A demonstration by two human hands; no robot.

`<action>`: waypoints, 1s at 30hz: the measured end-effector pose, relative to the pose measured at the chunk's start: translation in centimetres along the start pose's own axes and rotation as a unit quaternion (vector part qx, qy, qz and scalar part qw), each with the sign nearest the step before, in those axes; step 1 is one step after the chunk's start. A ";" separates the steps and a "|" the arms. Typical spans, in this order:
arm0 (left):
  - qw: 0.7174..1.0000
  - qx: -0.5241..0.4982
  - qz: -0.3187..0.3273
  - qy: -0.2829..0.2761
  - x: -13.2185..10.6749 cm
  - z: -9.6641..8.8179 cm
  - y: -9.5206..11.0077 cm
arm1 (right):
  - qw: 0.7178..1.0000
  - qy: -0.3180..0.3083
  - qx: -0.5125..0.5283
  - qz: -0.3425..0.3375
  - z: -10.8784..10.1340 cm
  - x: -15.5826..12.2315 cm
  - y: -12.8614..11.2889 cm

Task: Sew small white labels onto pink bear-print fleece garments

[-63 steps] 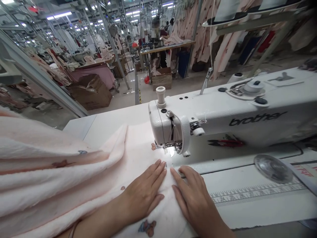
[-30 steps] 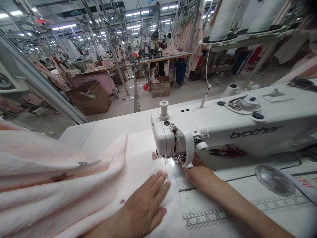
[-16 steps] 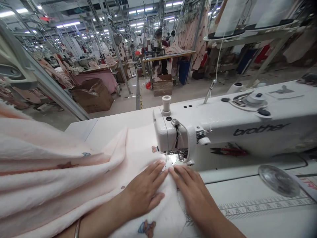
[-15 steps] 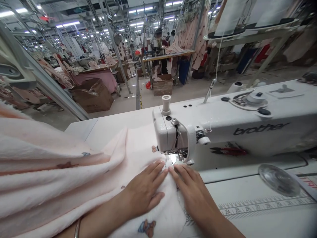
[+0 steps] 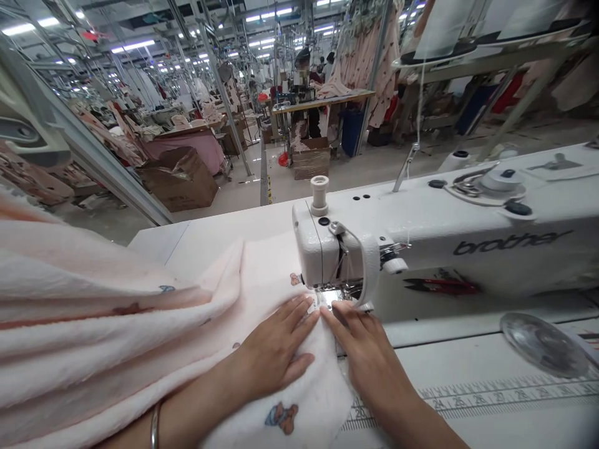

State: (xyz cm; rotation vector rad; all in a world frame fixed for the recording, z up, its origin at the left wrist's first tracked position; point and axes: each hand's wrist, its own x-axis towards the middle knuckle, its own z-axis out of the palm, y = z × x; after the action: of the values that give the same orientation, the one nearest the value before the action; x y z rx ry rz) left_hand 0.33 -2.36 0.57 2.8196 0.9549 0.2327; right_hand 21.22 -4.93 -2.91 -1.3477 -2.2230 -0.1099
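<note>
I log the fabric [image 5: 103,299] left of the sewing machine [image 5: 421,218], running under its presser foot [image 5: 344,292]. Thread snips [image 5: 440,286] lie right of the foot, apparently on the machine bed, with a ruler scale [image 5: 505,396] in front.

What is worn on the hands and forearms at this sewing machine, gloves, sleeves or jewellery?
The left hand and right hand are bare, without gloves, and no sleeves show on the forearms. A thin silver-coloured bangle circles the left wrist; the right wrist shows none.
</note>
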 end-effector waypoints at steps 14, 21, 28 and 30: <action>1.000 -0.007 -0.003 0.006 0.3 -0.3 -0.2 | 1.000 0.001 -0.010 -0.006 0.0 -0.2 0.1; 1.000 -0.007 -0.005 0.004 0.1 -0.3 -0.1 | 1.000 -0.001 -0.015 0.010 0.5 -0.9 0.1; 1.000 0.020 0.005 0.005 0.5 -0.3 -1.2 | 0.999 -0.008 -0.023 0.026 0.7 -0.7 0.1; 1.000 0.030 -0.002 0.003 0.8 -0.4 -1.5 | 0.999 -0.013 -0.025 0.020 0.6 -0.6 0.2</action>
State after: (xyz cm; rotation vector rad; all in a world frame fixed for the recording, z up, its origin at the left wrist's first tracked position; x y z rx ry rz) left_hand 0.00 -0.69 0.75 2.8723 0.9838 0.2168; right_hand 21.35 -5.12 -3.71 -1.4273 -2.2269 -0.1348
